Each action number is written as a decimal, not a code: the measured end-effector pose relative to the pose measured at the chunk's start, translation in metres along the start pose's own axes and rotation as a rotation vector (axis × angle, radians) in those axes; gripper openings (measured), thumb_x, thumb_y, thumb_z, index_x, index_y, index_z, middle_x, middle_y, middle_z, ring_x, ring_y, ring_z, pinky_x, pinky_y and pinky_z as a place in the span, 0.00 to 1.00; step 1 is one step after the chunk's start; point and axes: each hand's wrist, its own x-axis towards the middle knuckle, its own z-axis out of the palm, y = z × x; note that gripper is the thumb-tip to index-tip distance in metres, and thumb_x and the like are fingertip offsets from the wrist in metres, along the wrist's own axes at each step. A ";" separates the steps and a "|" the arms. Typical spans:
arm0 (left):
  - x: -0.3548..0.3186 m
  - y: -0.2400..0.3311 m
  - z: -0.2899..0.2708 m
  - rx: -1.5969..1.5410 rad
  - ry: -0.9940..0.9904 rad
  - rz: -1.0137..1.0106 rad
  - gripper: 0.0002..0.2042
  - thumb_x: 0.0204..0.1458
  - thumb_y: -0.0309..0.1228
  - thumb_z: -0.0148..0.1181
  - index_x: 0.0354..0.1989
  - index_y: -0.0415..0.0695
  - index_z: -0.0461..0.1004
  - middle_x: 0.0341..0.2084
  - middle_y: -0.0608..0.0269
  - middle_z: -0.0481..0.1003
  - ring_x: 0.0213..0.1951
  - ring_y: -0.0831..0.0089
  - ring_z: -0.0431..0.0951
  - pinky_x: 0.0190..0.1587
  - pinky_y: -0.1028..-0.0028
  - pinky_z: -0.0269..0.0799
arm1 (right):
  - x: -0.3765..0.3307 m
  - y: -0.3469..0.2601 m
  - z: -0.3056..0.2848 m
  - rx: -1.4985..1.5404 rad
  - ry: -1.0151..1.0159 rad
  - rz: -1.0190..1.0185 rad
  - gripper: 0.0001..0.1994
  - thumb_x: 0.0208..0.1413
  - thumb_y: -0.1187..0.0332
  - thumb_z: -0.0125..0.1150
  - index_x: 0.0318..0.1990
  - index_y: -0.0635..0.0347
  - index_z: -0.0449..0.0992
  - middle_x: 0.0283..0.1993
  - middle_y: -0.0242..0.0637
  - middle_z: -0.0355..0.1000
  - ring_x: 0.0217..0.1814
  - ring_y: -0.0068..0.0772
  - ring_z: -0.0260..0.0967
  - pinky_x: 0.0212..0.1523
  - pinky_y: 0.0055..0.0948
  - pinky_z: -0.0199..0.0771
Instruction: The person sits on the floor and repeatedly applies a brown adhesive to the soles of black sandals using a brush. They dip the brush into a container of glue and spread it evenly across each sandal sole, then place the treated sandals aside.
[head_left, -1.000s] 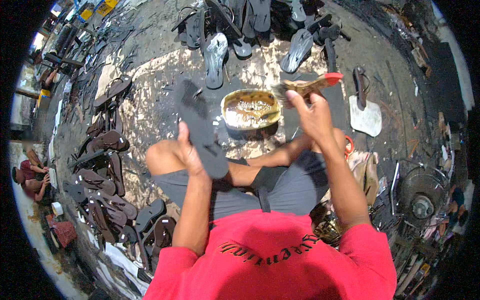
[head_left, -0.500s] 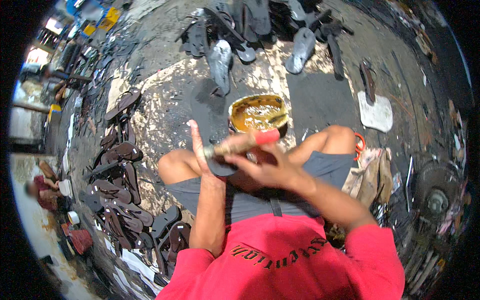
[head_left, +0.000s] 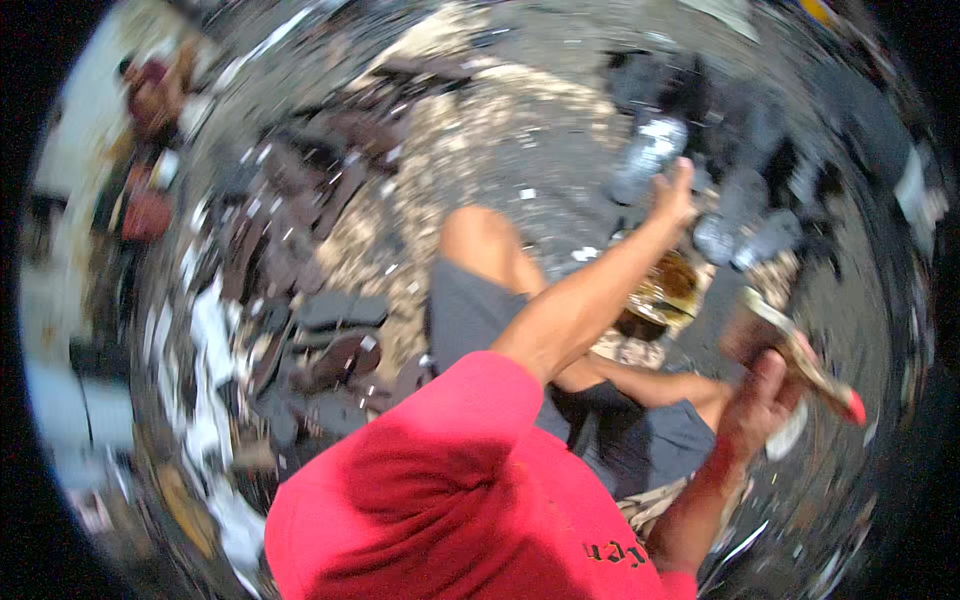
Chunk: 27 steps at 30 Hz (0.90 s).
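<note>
Head view, motion-blurred: the right hand (head_left: 758, 405) grips a flat brush with a red-tipped handle (head_left: 812, 365), fingers closed around it; the brush slants, red end toward lower right, well apart from the left hand. The left hand (head_left: 676, 198) reaches across to upper right, thumb raised, just beside a shiny grey-white, sole-shaped piece (head_left: 648, 160); cannot tell whether it touches or grips that. A yellowish-rimmed bowl of amber liquid (head_left: 688, 316) sits between the hands, partly behind the left forearm. More dark grey sole-shaped pieces (head_left: 768, 236) lie near, on the right. Dark brown sandals (head_left: 338, 362) crowd the floor at left. A seated person in dark red (head_left: 150, 98) shows at upper left, details too blurred.
</note>
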 end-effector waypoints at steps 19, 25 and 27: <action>-0.155 0.145 -0.558 1.464 0.567 0.694 0.13 0.65 0.32 0.58 0.51 0.39 0.81 0.44 0.54 0.83 0.46 0.64 0.82 0.50 0.69 0.74 | 0.047 0.121 0.073 -0.679 -0.586 0.324 0.22 0.58 0.53 0.70 0.47 0.65 0.83 0.40 0.45 0.82 0.43 0.37 0.78 0.48 0.34 0.75; -0.180 0.074 -0.363 1.149 0.107 0.603 0.18 0.58 0.34 0.65 0.55 0.41 0.80 0.47 0.54 0.79 0.48 0.66 0.78 0.55 0.67 0.70 | 0.041 0.149 0.106 -0.920 -0.475 -0.242 0.15 0.56 0.60 0.73 0.43 0.62 0.84 0.43 0.43 0.81 0.38 0.43 0.78 0.40 0.42 0.78; -0.191 0.063 -0.334 1.172 -0.038 0.626 0.28 0.50 0.42 0.70 0.60 0.43 0.77 0.59 0.49 0.71 0.58 0.57 0.71 0.62 0.60 0.63 | 0.045 0.148 0.079 -0.283 -0.309 0.030 0.11 0.54 0.71 0.75 0.44 0.63 0.83 0.52 0.38 0.81 0.51 0.30 0.78 0.51 0.31 0.79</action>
